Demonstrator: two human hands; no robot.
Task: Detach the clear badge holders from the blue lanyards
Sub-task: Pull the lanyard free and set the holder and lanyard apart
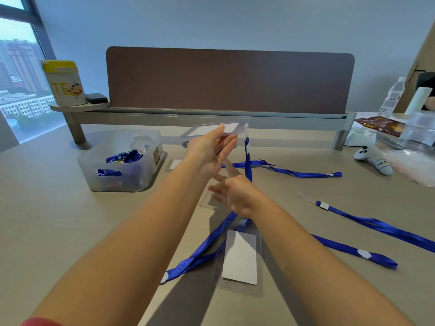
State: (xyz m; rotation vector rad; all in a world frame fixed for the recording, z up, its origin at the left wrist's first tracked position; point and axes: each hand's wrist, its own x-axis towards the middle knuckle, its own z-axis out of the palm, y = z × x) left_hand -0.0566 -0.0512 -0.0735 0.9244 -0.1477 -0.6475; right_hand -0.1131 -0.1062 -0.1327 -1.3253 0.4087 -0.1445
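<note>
While the left hand (207,149) is up above the desk (47,196), its grip is pinched on a clear badge holder (226,129) with a white card inside, thumb on top and fingers underneath, held roughly flat out toward the brown divider panel (230,81). A blue lanyard (248,161) hangs down from the holder's right end and trails off across the desk to the right.

The right hand (235,194) is lower and nearer, fingers loosely spread. It's blurry and there's something clear-looking under the fingers, so I honestly can't tell if that grip has anything in it.

Right under the forearms another clear badge holder (240,257) lies flat on the desk with its own white card, top end at a second blue lanyard (197,255) that runs off to the lower left. Two more loose lanyards (367,222) lie on the right side, well apart from the hands.

Middle of the desk is pretty open. Off to the left there's a translucent bin (122,161) with more blue lanyards piled in it. Behind it a shelf riser (211,116) carries a yellow-lidded canister (64,83). Far right is cluttered: a white game controller (372,158), water bottle (393,95), some plastic packaging (414,165).
</note>
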